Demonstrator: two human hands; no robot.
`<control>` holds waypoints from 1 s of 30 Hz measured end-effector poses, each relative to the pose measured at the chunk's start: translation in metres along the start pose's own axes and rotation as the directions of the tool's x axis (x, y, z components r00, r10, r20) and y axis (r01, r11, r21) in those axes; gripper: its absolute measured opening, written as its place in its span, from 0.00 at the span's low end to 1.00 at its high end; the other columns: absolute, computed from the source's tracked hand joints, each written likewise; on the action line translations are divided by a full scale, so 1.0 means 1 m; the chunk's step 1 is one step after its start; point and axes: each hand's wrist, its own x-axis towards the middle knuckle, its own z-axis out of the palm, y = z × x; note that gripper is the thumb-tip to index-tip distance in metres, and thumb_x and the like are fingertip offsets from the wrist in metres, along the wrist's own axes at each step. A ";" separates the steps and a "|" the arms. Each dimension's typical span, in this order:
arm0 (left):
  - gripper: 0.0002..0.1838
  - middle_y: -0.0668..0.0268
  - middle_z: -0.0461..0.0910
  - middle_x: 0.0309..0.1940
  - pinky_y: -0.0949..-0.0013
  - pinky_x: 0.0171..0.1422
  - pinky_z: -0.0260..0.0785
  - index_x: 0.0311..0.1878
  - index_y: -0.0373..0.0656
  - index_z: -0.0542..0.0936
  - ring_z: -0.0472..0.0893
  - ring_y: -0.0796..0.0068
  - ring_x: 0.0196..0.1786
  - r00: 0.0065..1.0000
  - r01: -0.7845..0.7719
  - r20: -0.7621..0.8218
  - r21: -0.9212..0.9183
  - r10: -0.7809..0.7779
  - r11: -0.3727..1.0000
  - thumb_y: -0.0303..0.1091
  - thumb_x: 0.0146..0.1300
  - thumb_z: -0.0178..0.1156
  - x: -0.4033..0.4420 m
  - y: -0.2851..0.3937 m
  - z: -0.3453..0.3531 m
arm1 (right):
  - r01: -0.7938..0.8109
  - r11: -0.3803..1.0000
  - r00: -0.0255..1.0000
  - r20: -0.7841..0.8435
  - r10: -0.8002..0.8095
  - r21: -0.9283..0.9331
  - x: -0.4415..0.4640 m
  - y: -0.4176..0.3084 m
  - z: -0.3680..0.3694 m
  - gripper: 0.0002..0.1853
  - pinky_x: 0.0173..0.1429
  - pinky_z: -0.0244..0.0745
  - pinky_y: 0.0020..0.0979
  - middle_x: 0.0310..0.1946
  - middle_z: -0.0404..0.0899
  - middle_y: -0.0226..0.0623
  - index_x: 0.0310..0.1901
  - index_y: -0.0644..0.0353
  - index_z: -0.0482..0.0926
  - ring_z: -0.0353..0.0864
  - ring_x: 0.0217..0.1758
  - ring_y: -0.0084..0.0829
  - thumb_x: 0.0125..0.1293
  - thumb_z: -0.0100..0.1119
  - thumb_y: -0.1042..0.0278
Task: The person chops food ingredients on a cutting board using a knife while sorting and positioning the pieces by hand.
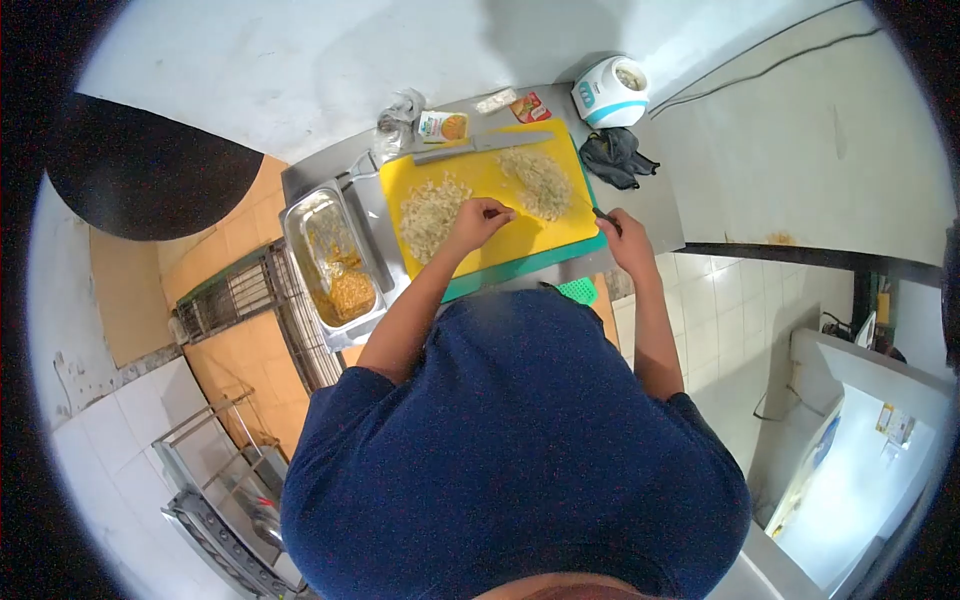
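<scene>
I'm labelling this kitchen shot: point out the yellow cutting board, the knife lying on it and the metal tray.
Yellow cutting board [485, 181]: head view, bare surface near its middle.
Knife [496, 143]: head view, middle of its length.
Metal tray [319, 212]: head view, bare metal, far end.

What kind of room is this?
It looks like a kitchen: there's a yellow cutting board with piles of pale chopped food, a large knife lying on it, and a metal pan with orange-brown food inside.
</scene>
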 end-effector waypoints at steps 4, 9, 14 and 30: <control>0.12 0.61 0.80 0.22 0.70 0.29 0.67 0.38 0.35 0.84 0.76 0.77 0.24 0.999 0.024 -0.044 -0.033 -0.026 0.999 0.36 0.68 0.63 0.017 0.009 -0.009 | 0.045 0.979 0.996 -0.062 -0.059 -0.201 0.020 0.013 0.009 0.15 0.47 0.71 0.47 0.41 0.84 0.39 0.47 0.53 0.81 0.83 0.49 0.43 0.72 0.56 0.51; 0.10 0.54 0.83 0.34 0.61 0.41 0.73 0.44 0.36 0.83 0.81 0.61 0.38 0.947 -0.178 -0.250 0.107 0.200 0.978 0.34 0.66 0.62 0.033 0.012 -0.011 | 0.080 0.913 0.985 -0.107 -0.134 -0.400 0.052 0.023 0.007 0.14 0.56 0.64 0.54 0.48 0.83 0.31 0.53 0.45 0.82 0.80 0.54 0.39 0.72 0.56 0.52; 0.18 0.53 0.81 0.47 0.50 0.58 0.71 0.53 0.40 0.80 0.78 0.49 0.53 0.916 -0.170 -0.232 0.518 0.329 0.839 0.31 0.59 0.61 0.047 0.007 -0.028 | 0.211 0.813 0.933 -0.137 -0.334 -0.542 0.091 0.017 0.004 0.13 0.56 0.61 0.51 0.42 0.80 0.30 0.53 0.42 0.82 0.79 0.52 0.37 0.71 0.57 0.53; 0.33 0.45 0.67 0.68 0.51 0.76 0.60 0.69 0.30 0.66 0.65 0.40 0.72 0.992 -0.080 -0.025 0.650 0.127 0.756 0.37 0.64 0.58 0.064 -0.028 -0.058 | 0.339 0.807 0.931 0.051 -0.361 -0.483 0.156 0.010 0.013 0.14 0.55 0.61 0.52 0.41 0.79 0.32 0.53 0.39 0.83 0.79 0.52 0.37 0.68 0.60 0.53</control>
